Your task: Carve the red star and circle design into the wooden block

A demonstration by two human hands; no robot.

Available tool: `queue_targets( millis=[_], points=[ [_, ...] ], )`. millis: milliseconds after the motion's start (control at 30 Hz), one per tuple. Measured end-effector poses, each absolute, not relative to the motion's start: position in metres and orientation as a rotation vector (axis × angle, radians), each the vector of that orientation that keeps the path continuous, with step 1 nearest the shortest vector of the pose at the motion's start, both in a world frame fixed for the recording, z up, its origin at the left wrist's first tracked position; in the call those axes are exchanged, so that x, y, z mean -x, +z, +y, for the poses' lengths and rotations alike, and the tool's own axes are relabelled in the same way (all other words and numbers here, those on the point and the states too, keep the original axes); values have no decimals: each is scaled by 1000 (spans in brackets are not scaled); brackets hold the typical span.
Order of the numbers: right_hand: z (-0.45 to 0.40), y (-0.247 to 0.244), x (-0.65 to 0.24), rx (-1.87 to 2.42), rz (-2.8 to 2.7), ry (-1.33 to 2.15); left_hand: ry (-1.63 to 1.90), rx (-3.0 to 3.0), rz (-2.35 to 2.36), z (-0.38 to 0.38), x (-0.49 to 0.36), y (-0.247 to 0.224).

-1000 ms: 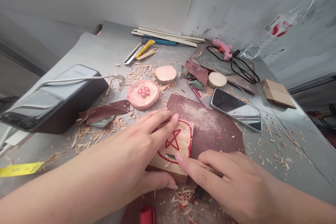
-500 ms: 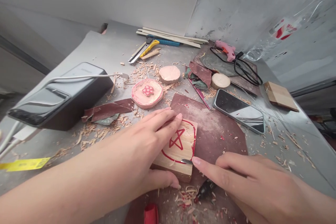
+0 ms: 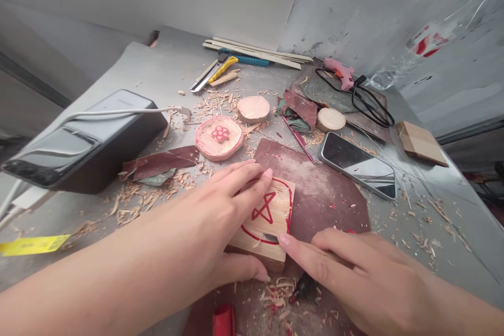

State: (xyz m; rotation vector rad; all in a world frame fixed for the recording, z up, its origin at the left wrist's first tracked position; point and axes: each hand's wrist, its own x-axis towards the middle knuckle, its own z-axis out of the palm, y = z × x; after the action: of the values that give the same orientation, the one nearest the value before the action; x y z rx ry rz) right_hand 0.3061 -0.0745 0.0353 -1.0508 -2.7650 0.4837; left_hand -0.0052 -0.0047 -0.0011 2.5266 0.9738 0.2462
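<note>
A square wooden block [image 3: 262, 249] lies on a brown sheet [image 3: 326, 189], marked in red with a star inside a rounded outline. My left hand [image 3: 220, 215] grips the block from the left, fingers over its top and thumb along its near side. My right hand [image 3: 354, 268] is closed round a carving tool, its index finger stretched toward the tip. The tool's metal blade [image 3: 270, 237] touches the block's top near the lower right of the red outline; the handle is hidden in the hand. Beneath that hand, a black marker [image 3: 303, 287] is partly covered.
Round wood slices [image 3: 219, 138], a phone [image 3: 358, 165], a black power unit [image 3: 90, 142], cutter knives [image 3: 214, 73], a pink glue gun [image 3: 340, 72], a bottle [image 3: 417, 47], a wooden piece [image 3: 421, 143], a red cap [image 3: 223, 320] and shavings surround the block.
My right hand and the blade have moved left and slightly up across the block. My left hand keeps its hold on the block. The view has shifted slightly.
</note>
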Motion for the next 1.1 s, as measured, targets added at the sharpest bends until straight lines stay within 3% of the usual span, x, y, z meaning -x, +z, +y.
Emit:
queue_targets(
  millis=[500,1100],
  points=[
    [-68,25,-289,1004,-2743,471,304,-2441,1121,-15,-4,10],
    [-77,35,-314,1150,-2637,515,429,-2635,898,-7,13,23]
  ],
)
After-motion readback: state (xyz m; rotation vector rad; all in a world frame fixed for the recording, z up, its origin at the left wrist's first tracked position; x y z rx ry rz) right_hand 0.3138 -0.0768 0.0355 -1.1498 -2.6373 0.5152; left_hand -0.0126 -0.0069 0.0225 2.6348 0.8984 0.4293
